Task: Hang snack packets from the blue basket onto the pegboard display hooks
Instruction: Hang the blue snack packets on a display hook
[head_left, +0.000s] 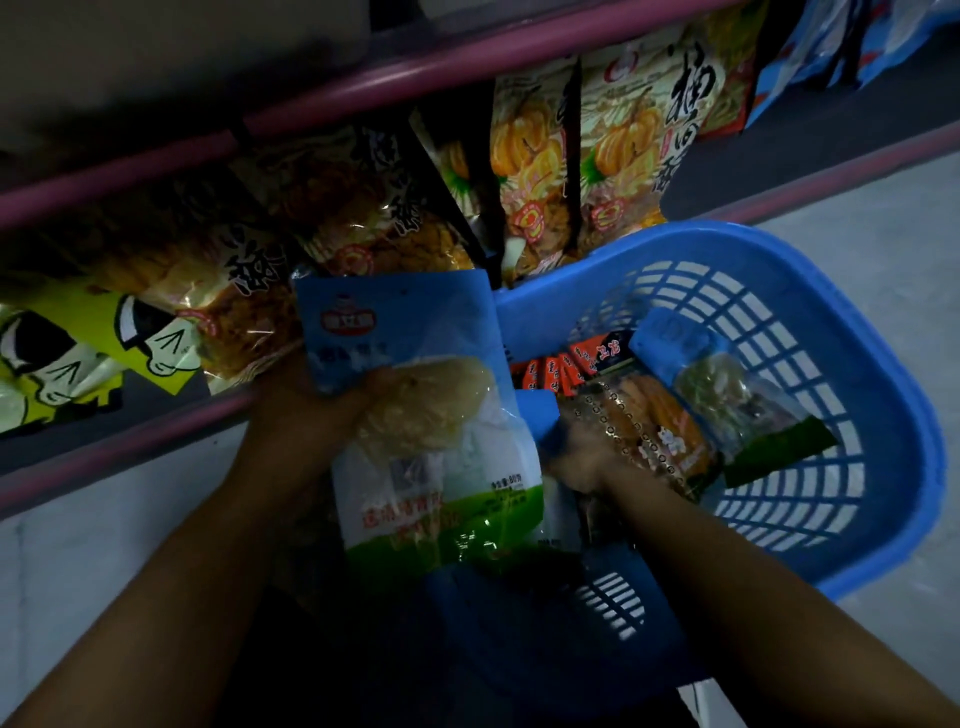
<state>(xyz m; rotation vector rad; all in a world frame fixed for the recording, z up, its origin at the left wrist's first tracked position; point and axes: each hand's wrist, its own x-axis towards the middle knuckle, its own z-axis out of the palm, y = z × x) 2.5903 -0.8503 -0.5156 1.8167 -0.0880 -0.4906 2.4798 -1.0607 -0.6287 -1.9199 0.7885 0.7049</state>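
Observation:
My left hand (317, 410) grips a blue, white and green snack packet (415, 457) with a pale food piece showing through, held just left of the blue basket (852, 395). My right hand (582, 457) is down inside the basket, blurred, fingers on a clear packet with orange snacks (649, 415); whether it is gripped is unclear. Also in the basket lie a blue-topped packet with greenish contents (727, 389) and small red packets (571, 364). The pegboard hooks are not in view.
A low shelf with pink rails (363, 88) runs across the top, stocked with orange pumpkin-print snack bags (613, 156) and yellow-green cartoon bags (78, 353). The basket sits on a pale floor (883, 218) against the shelf. The scene is dim.

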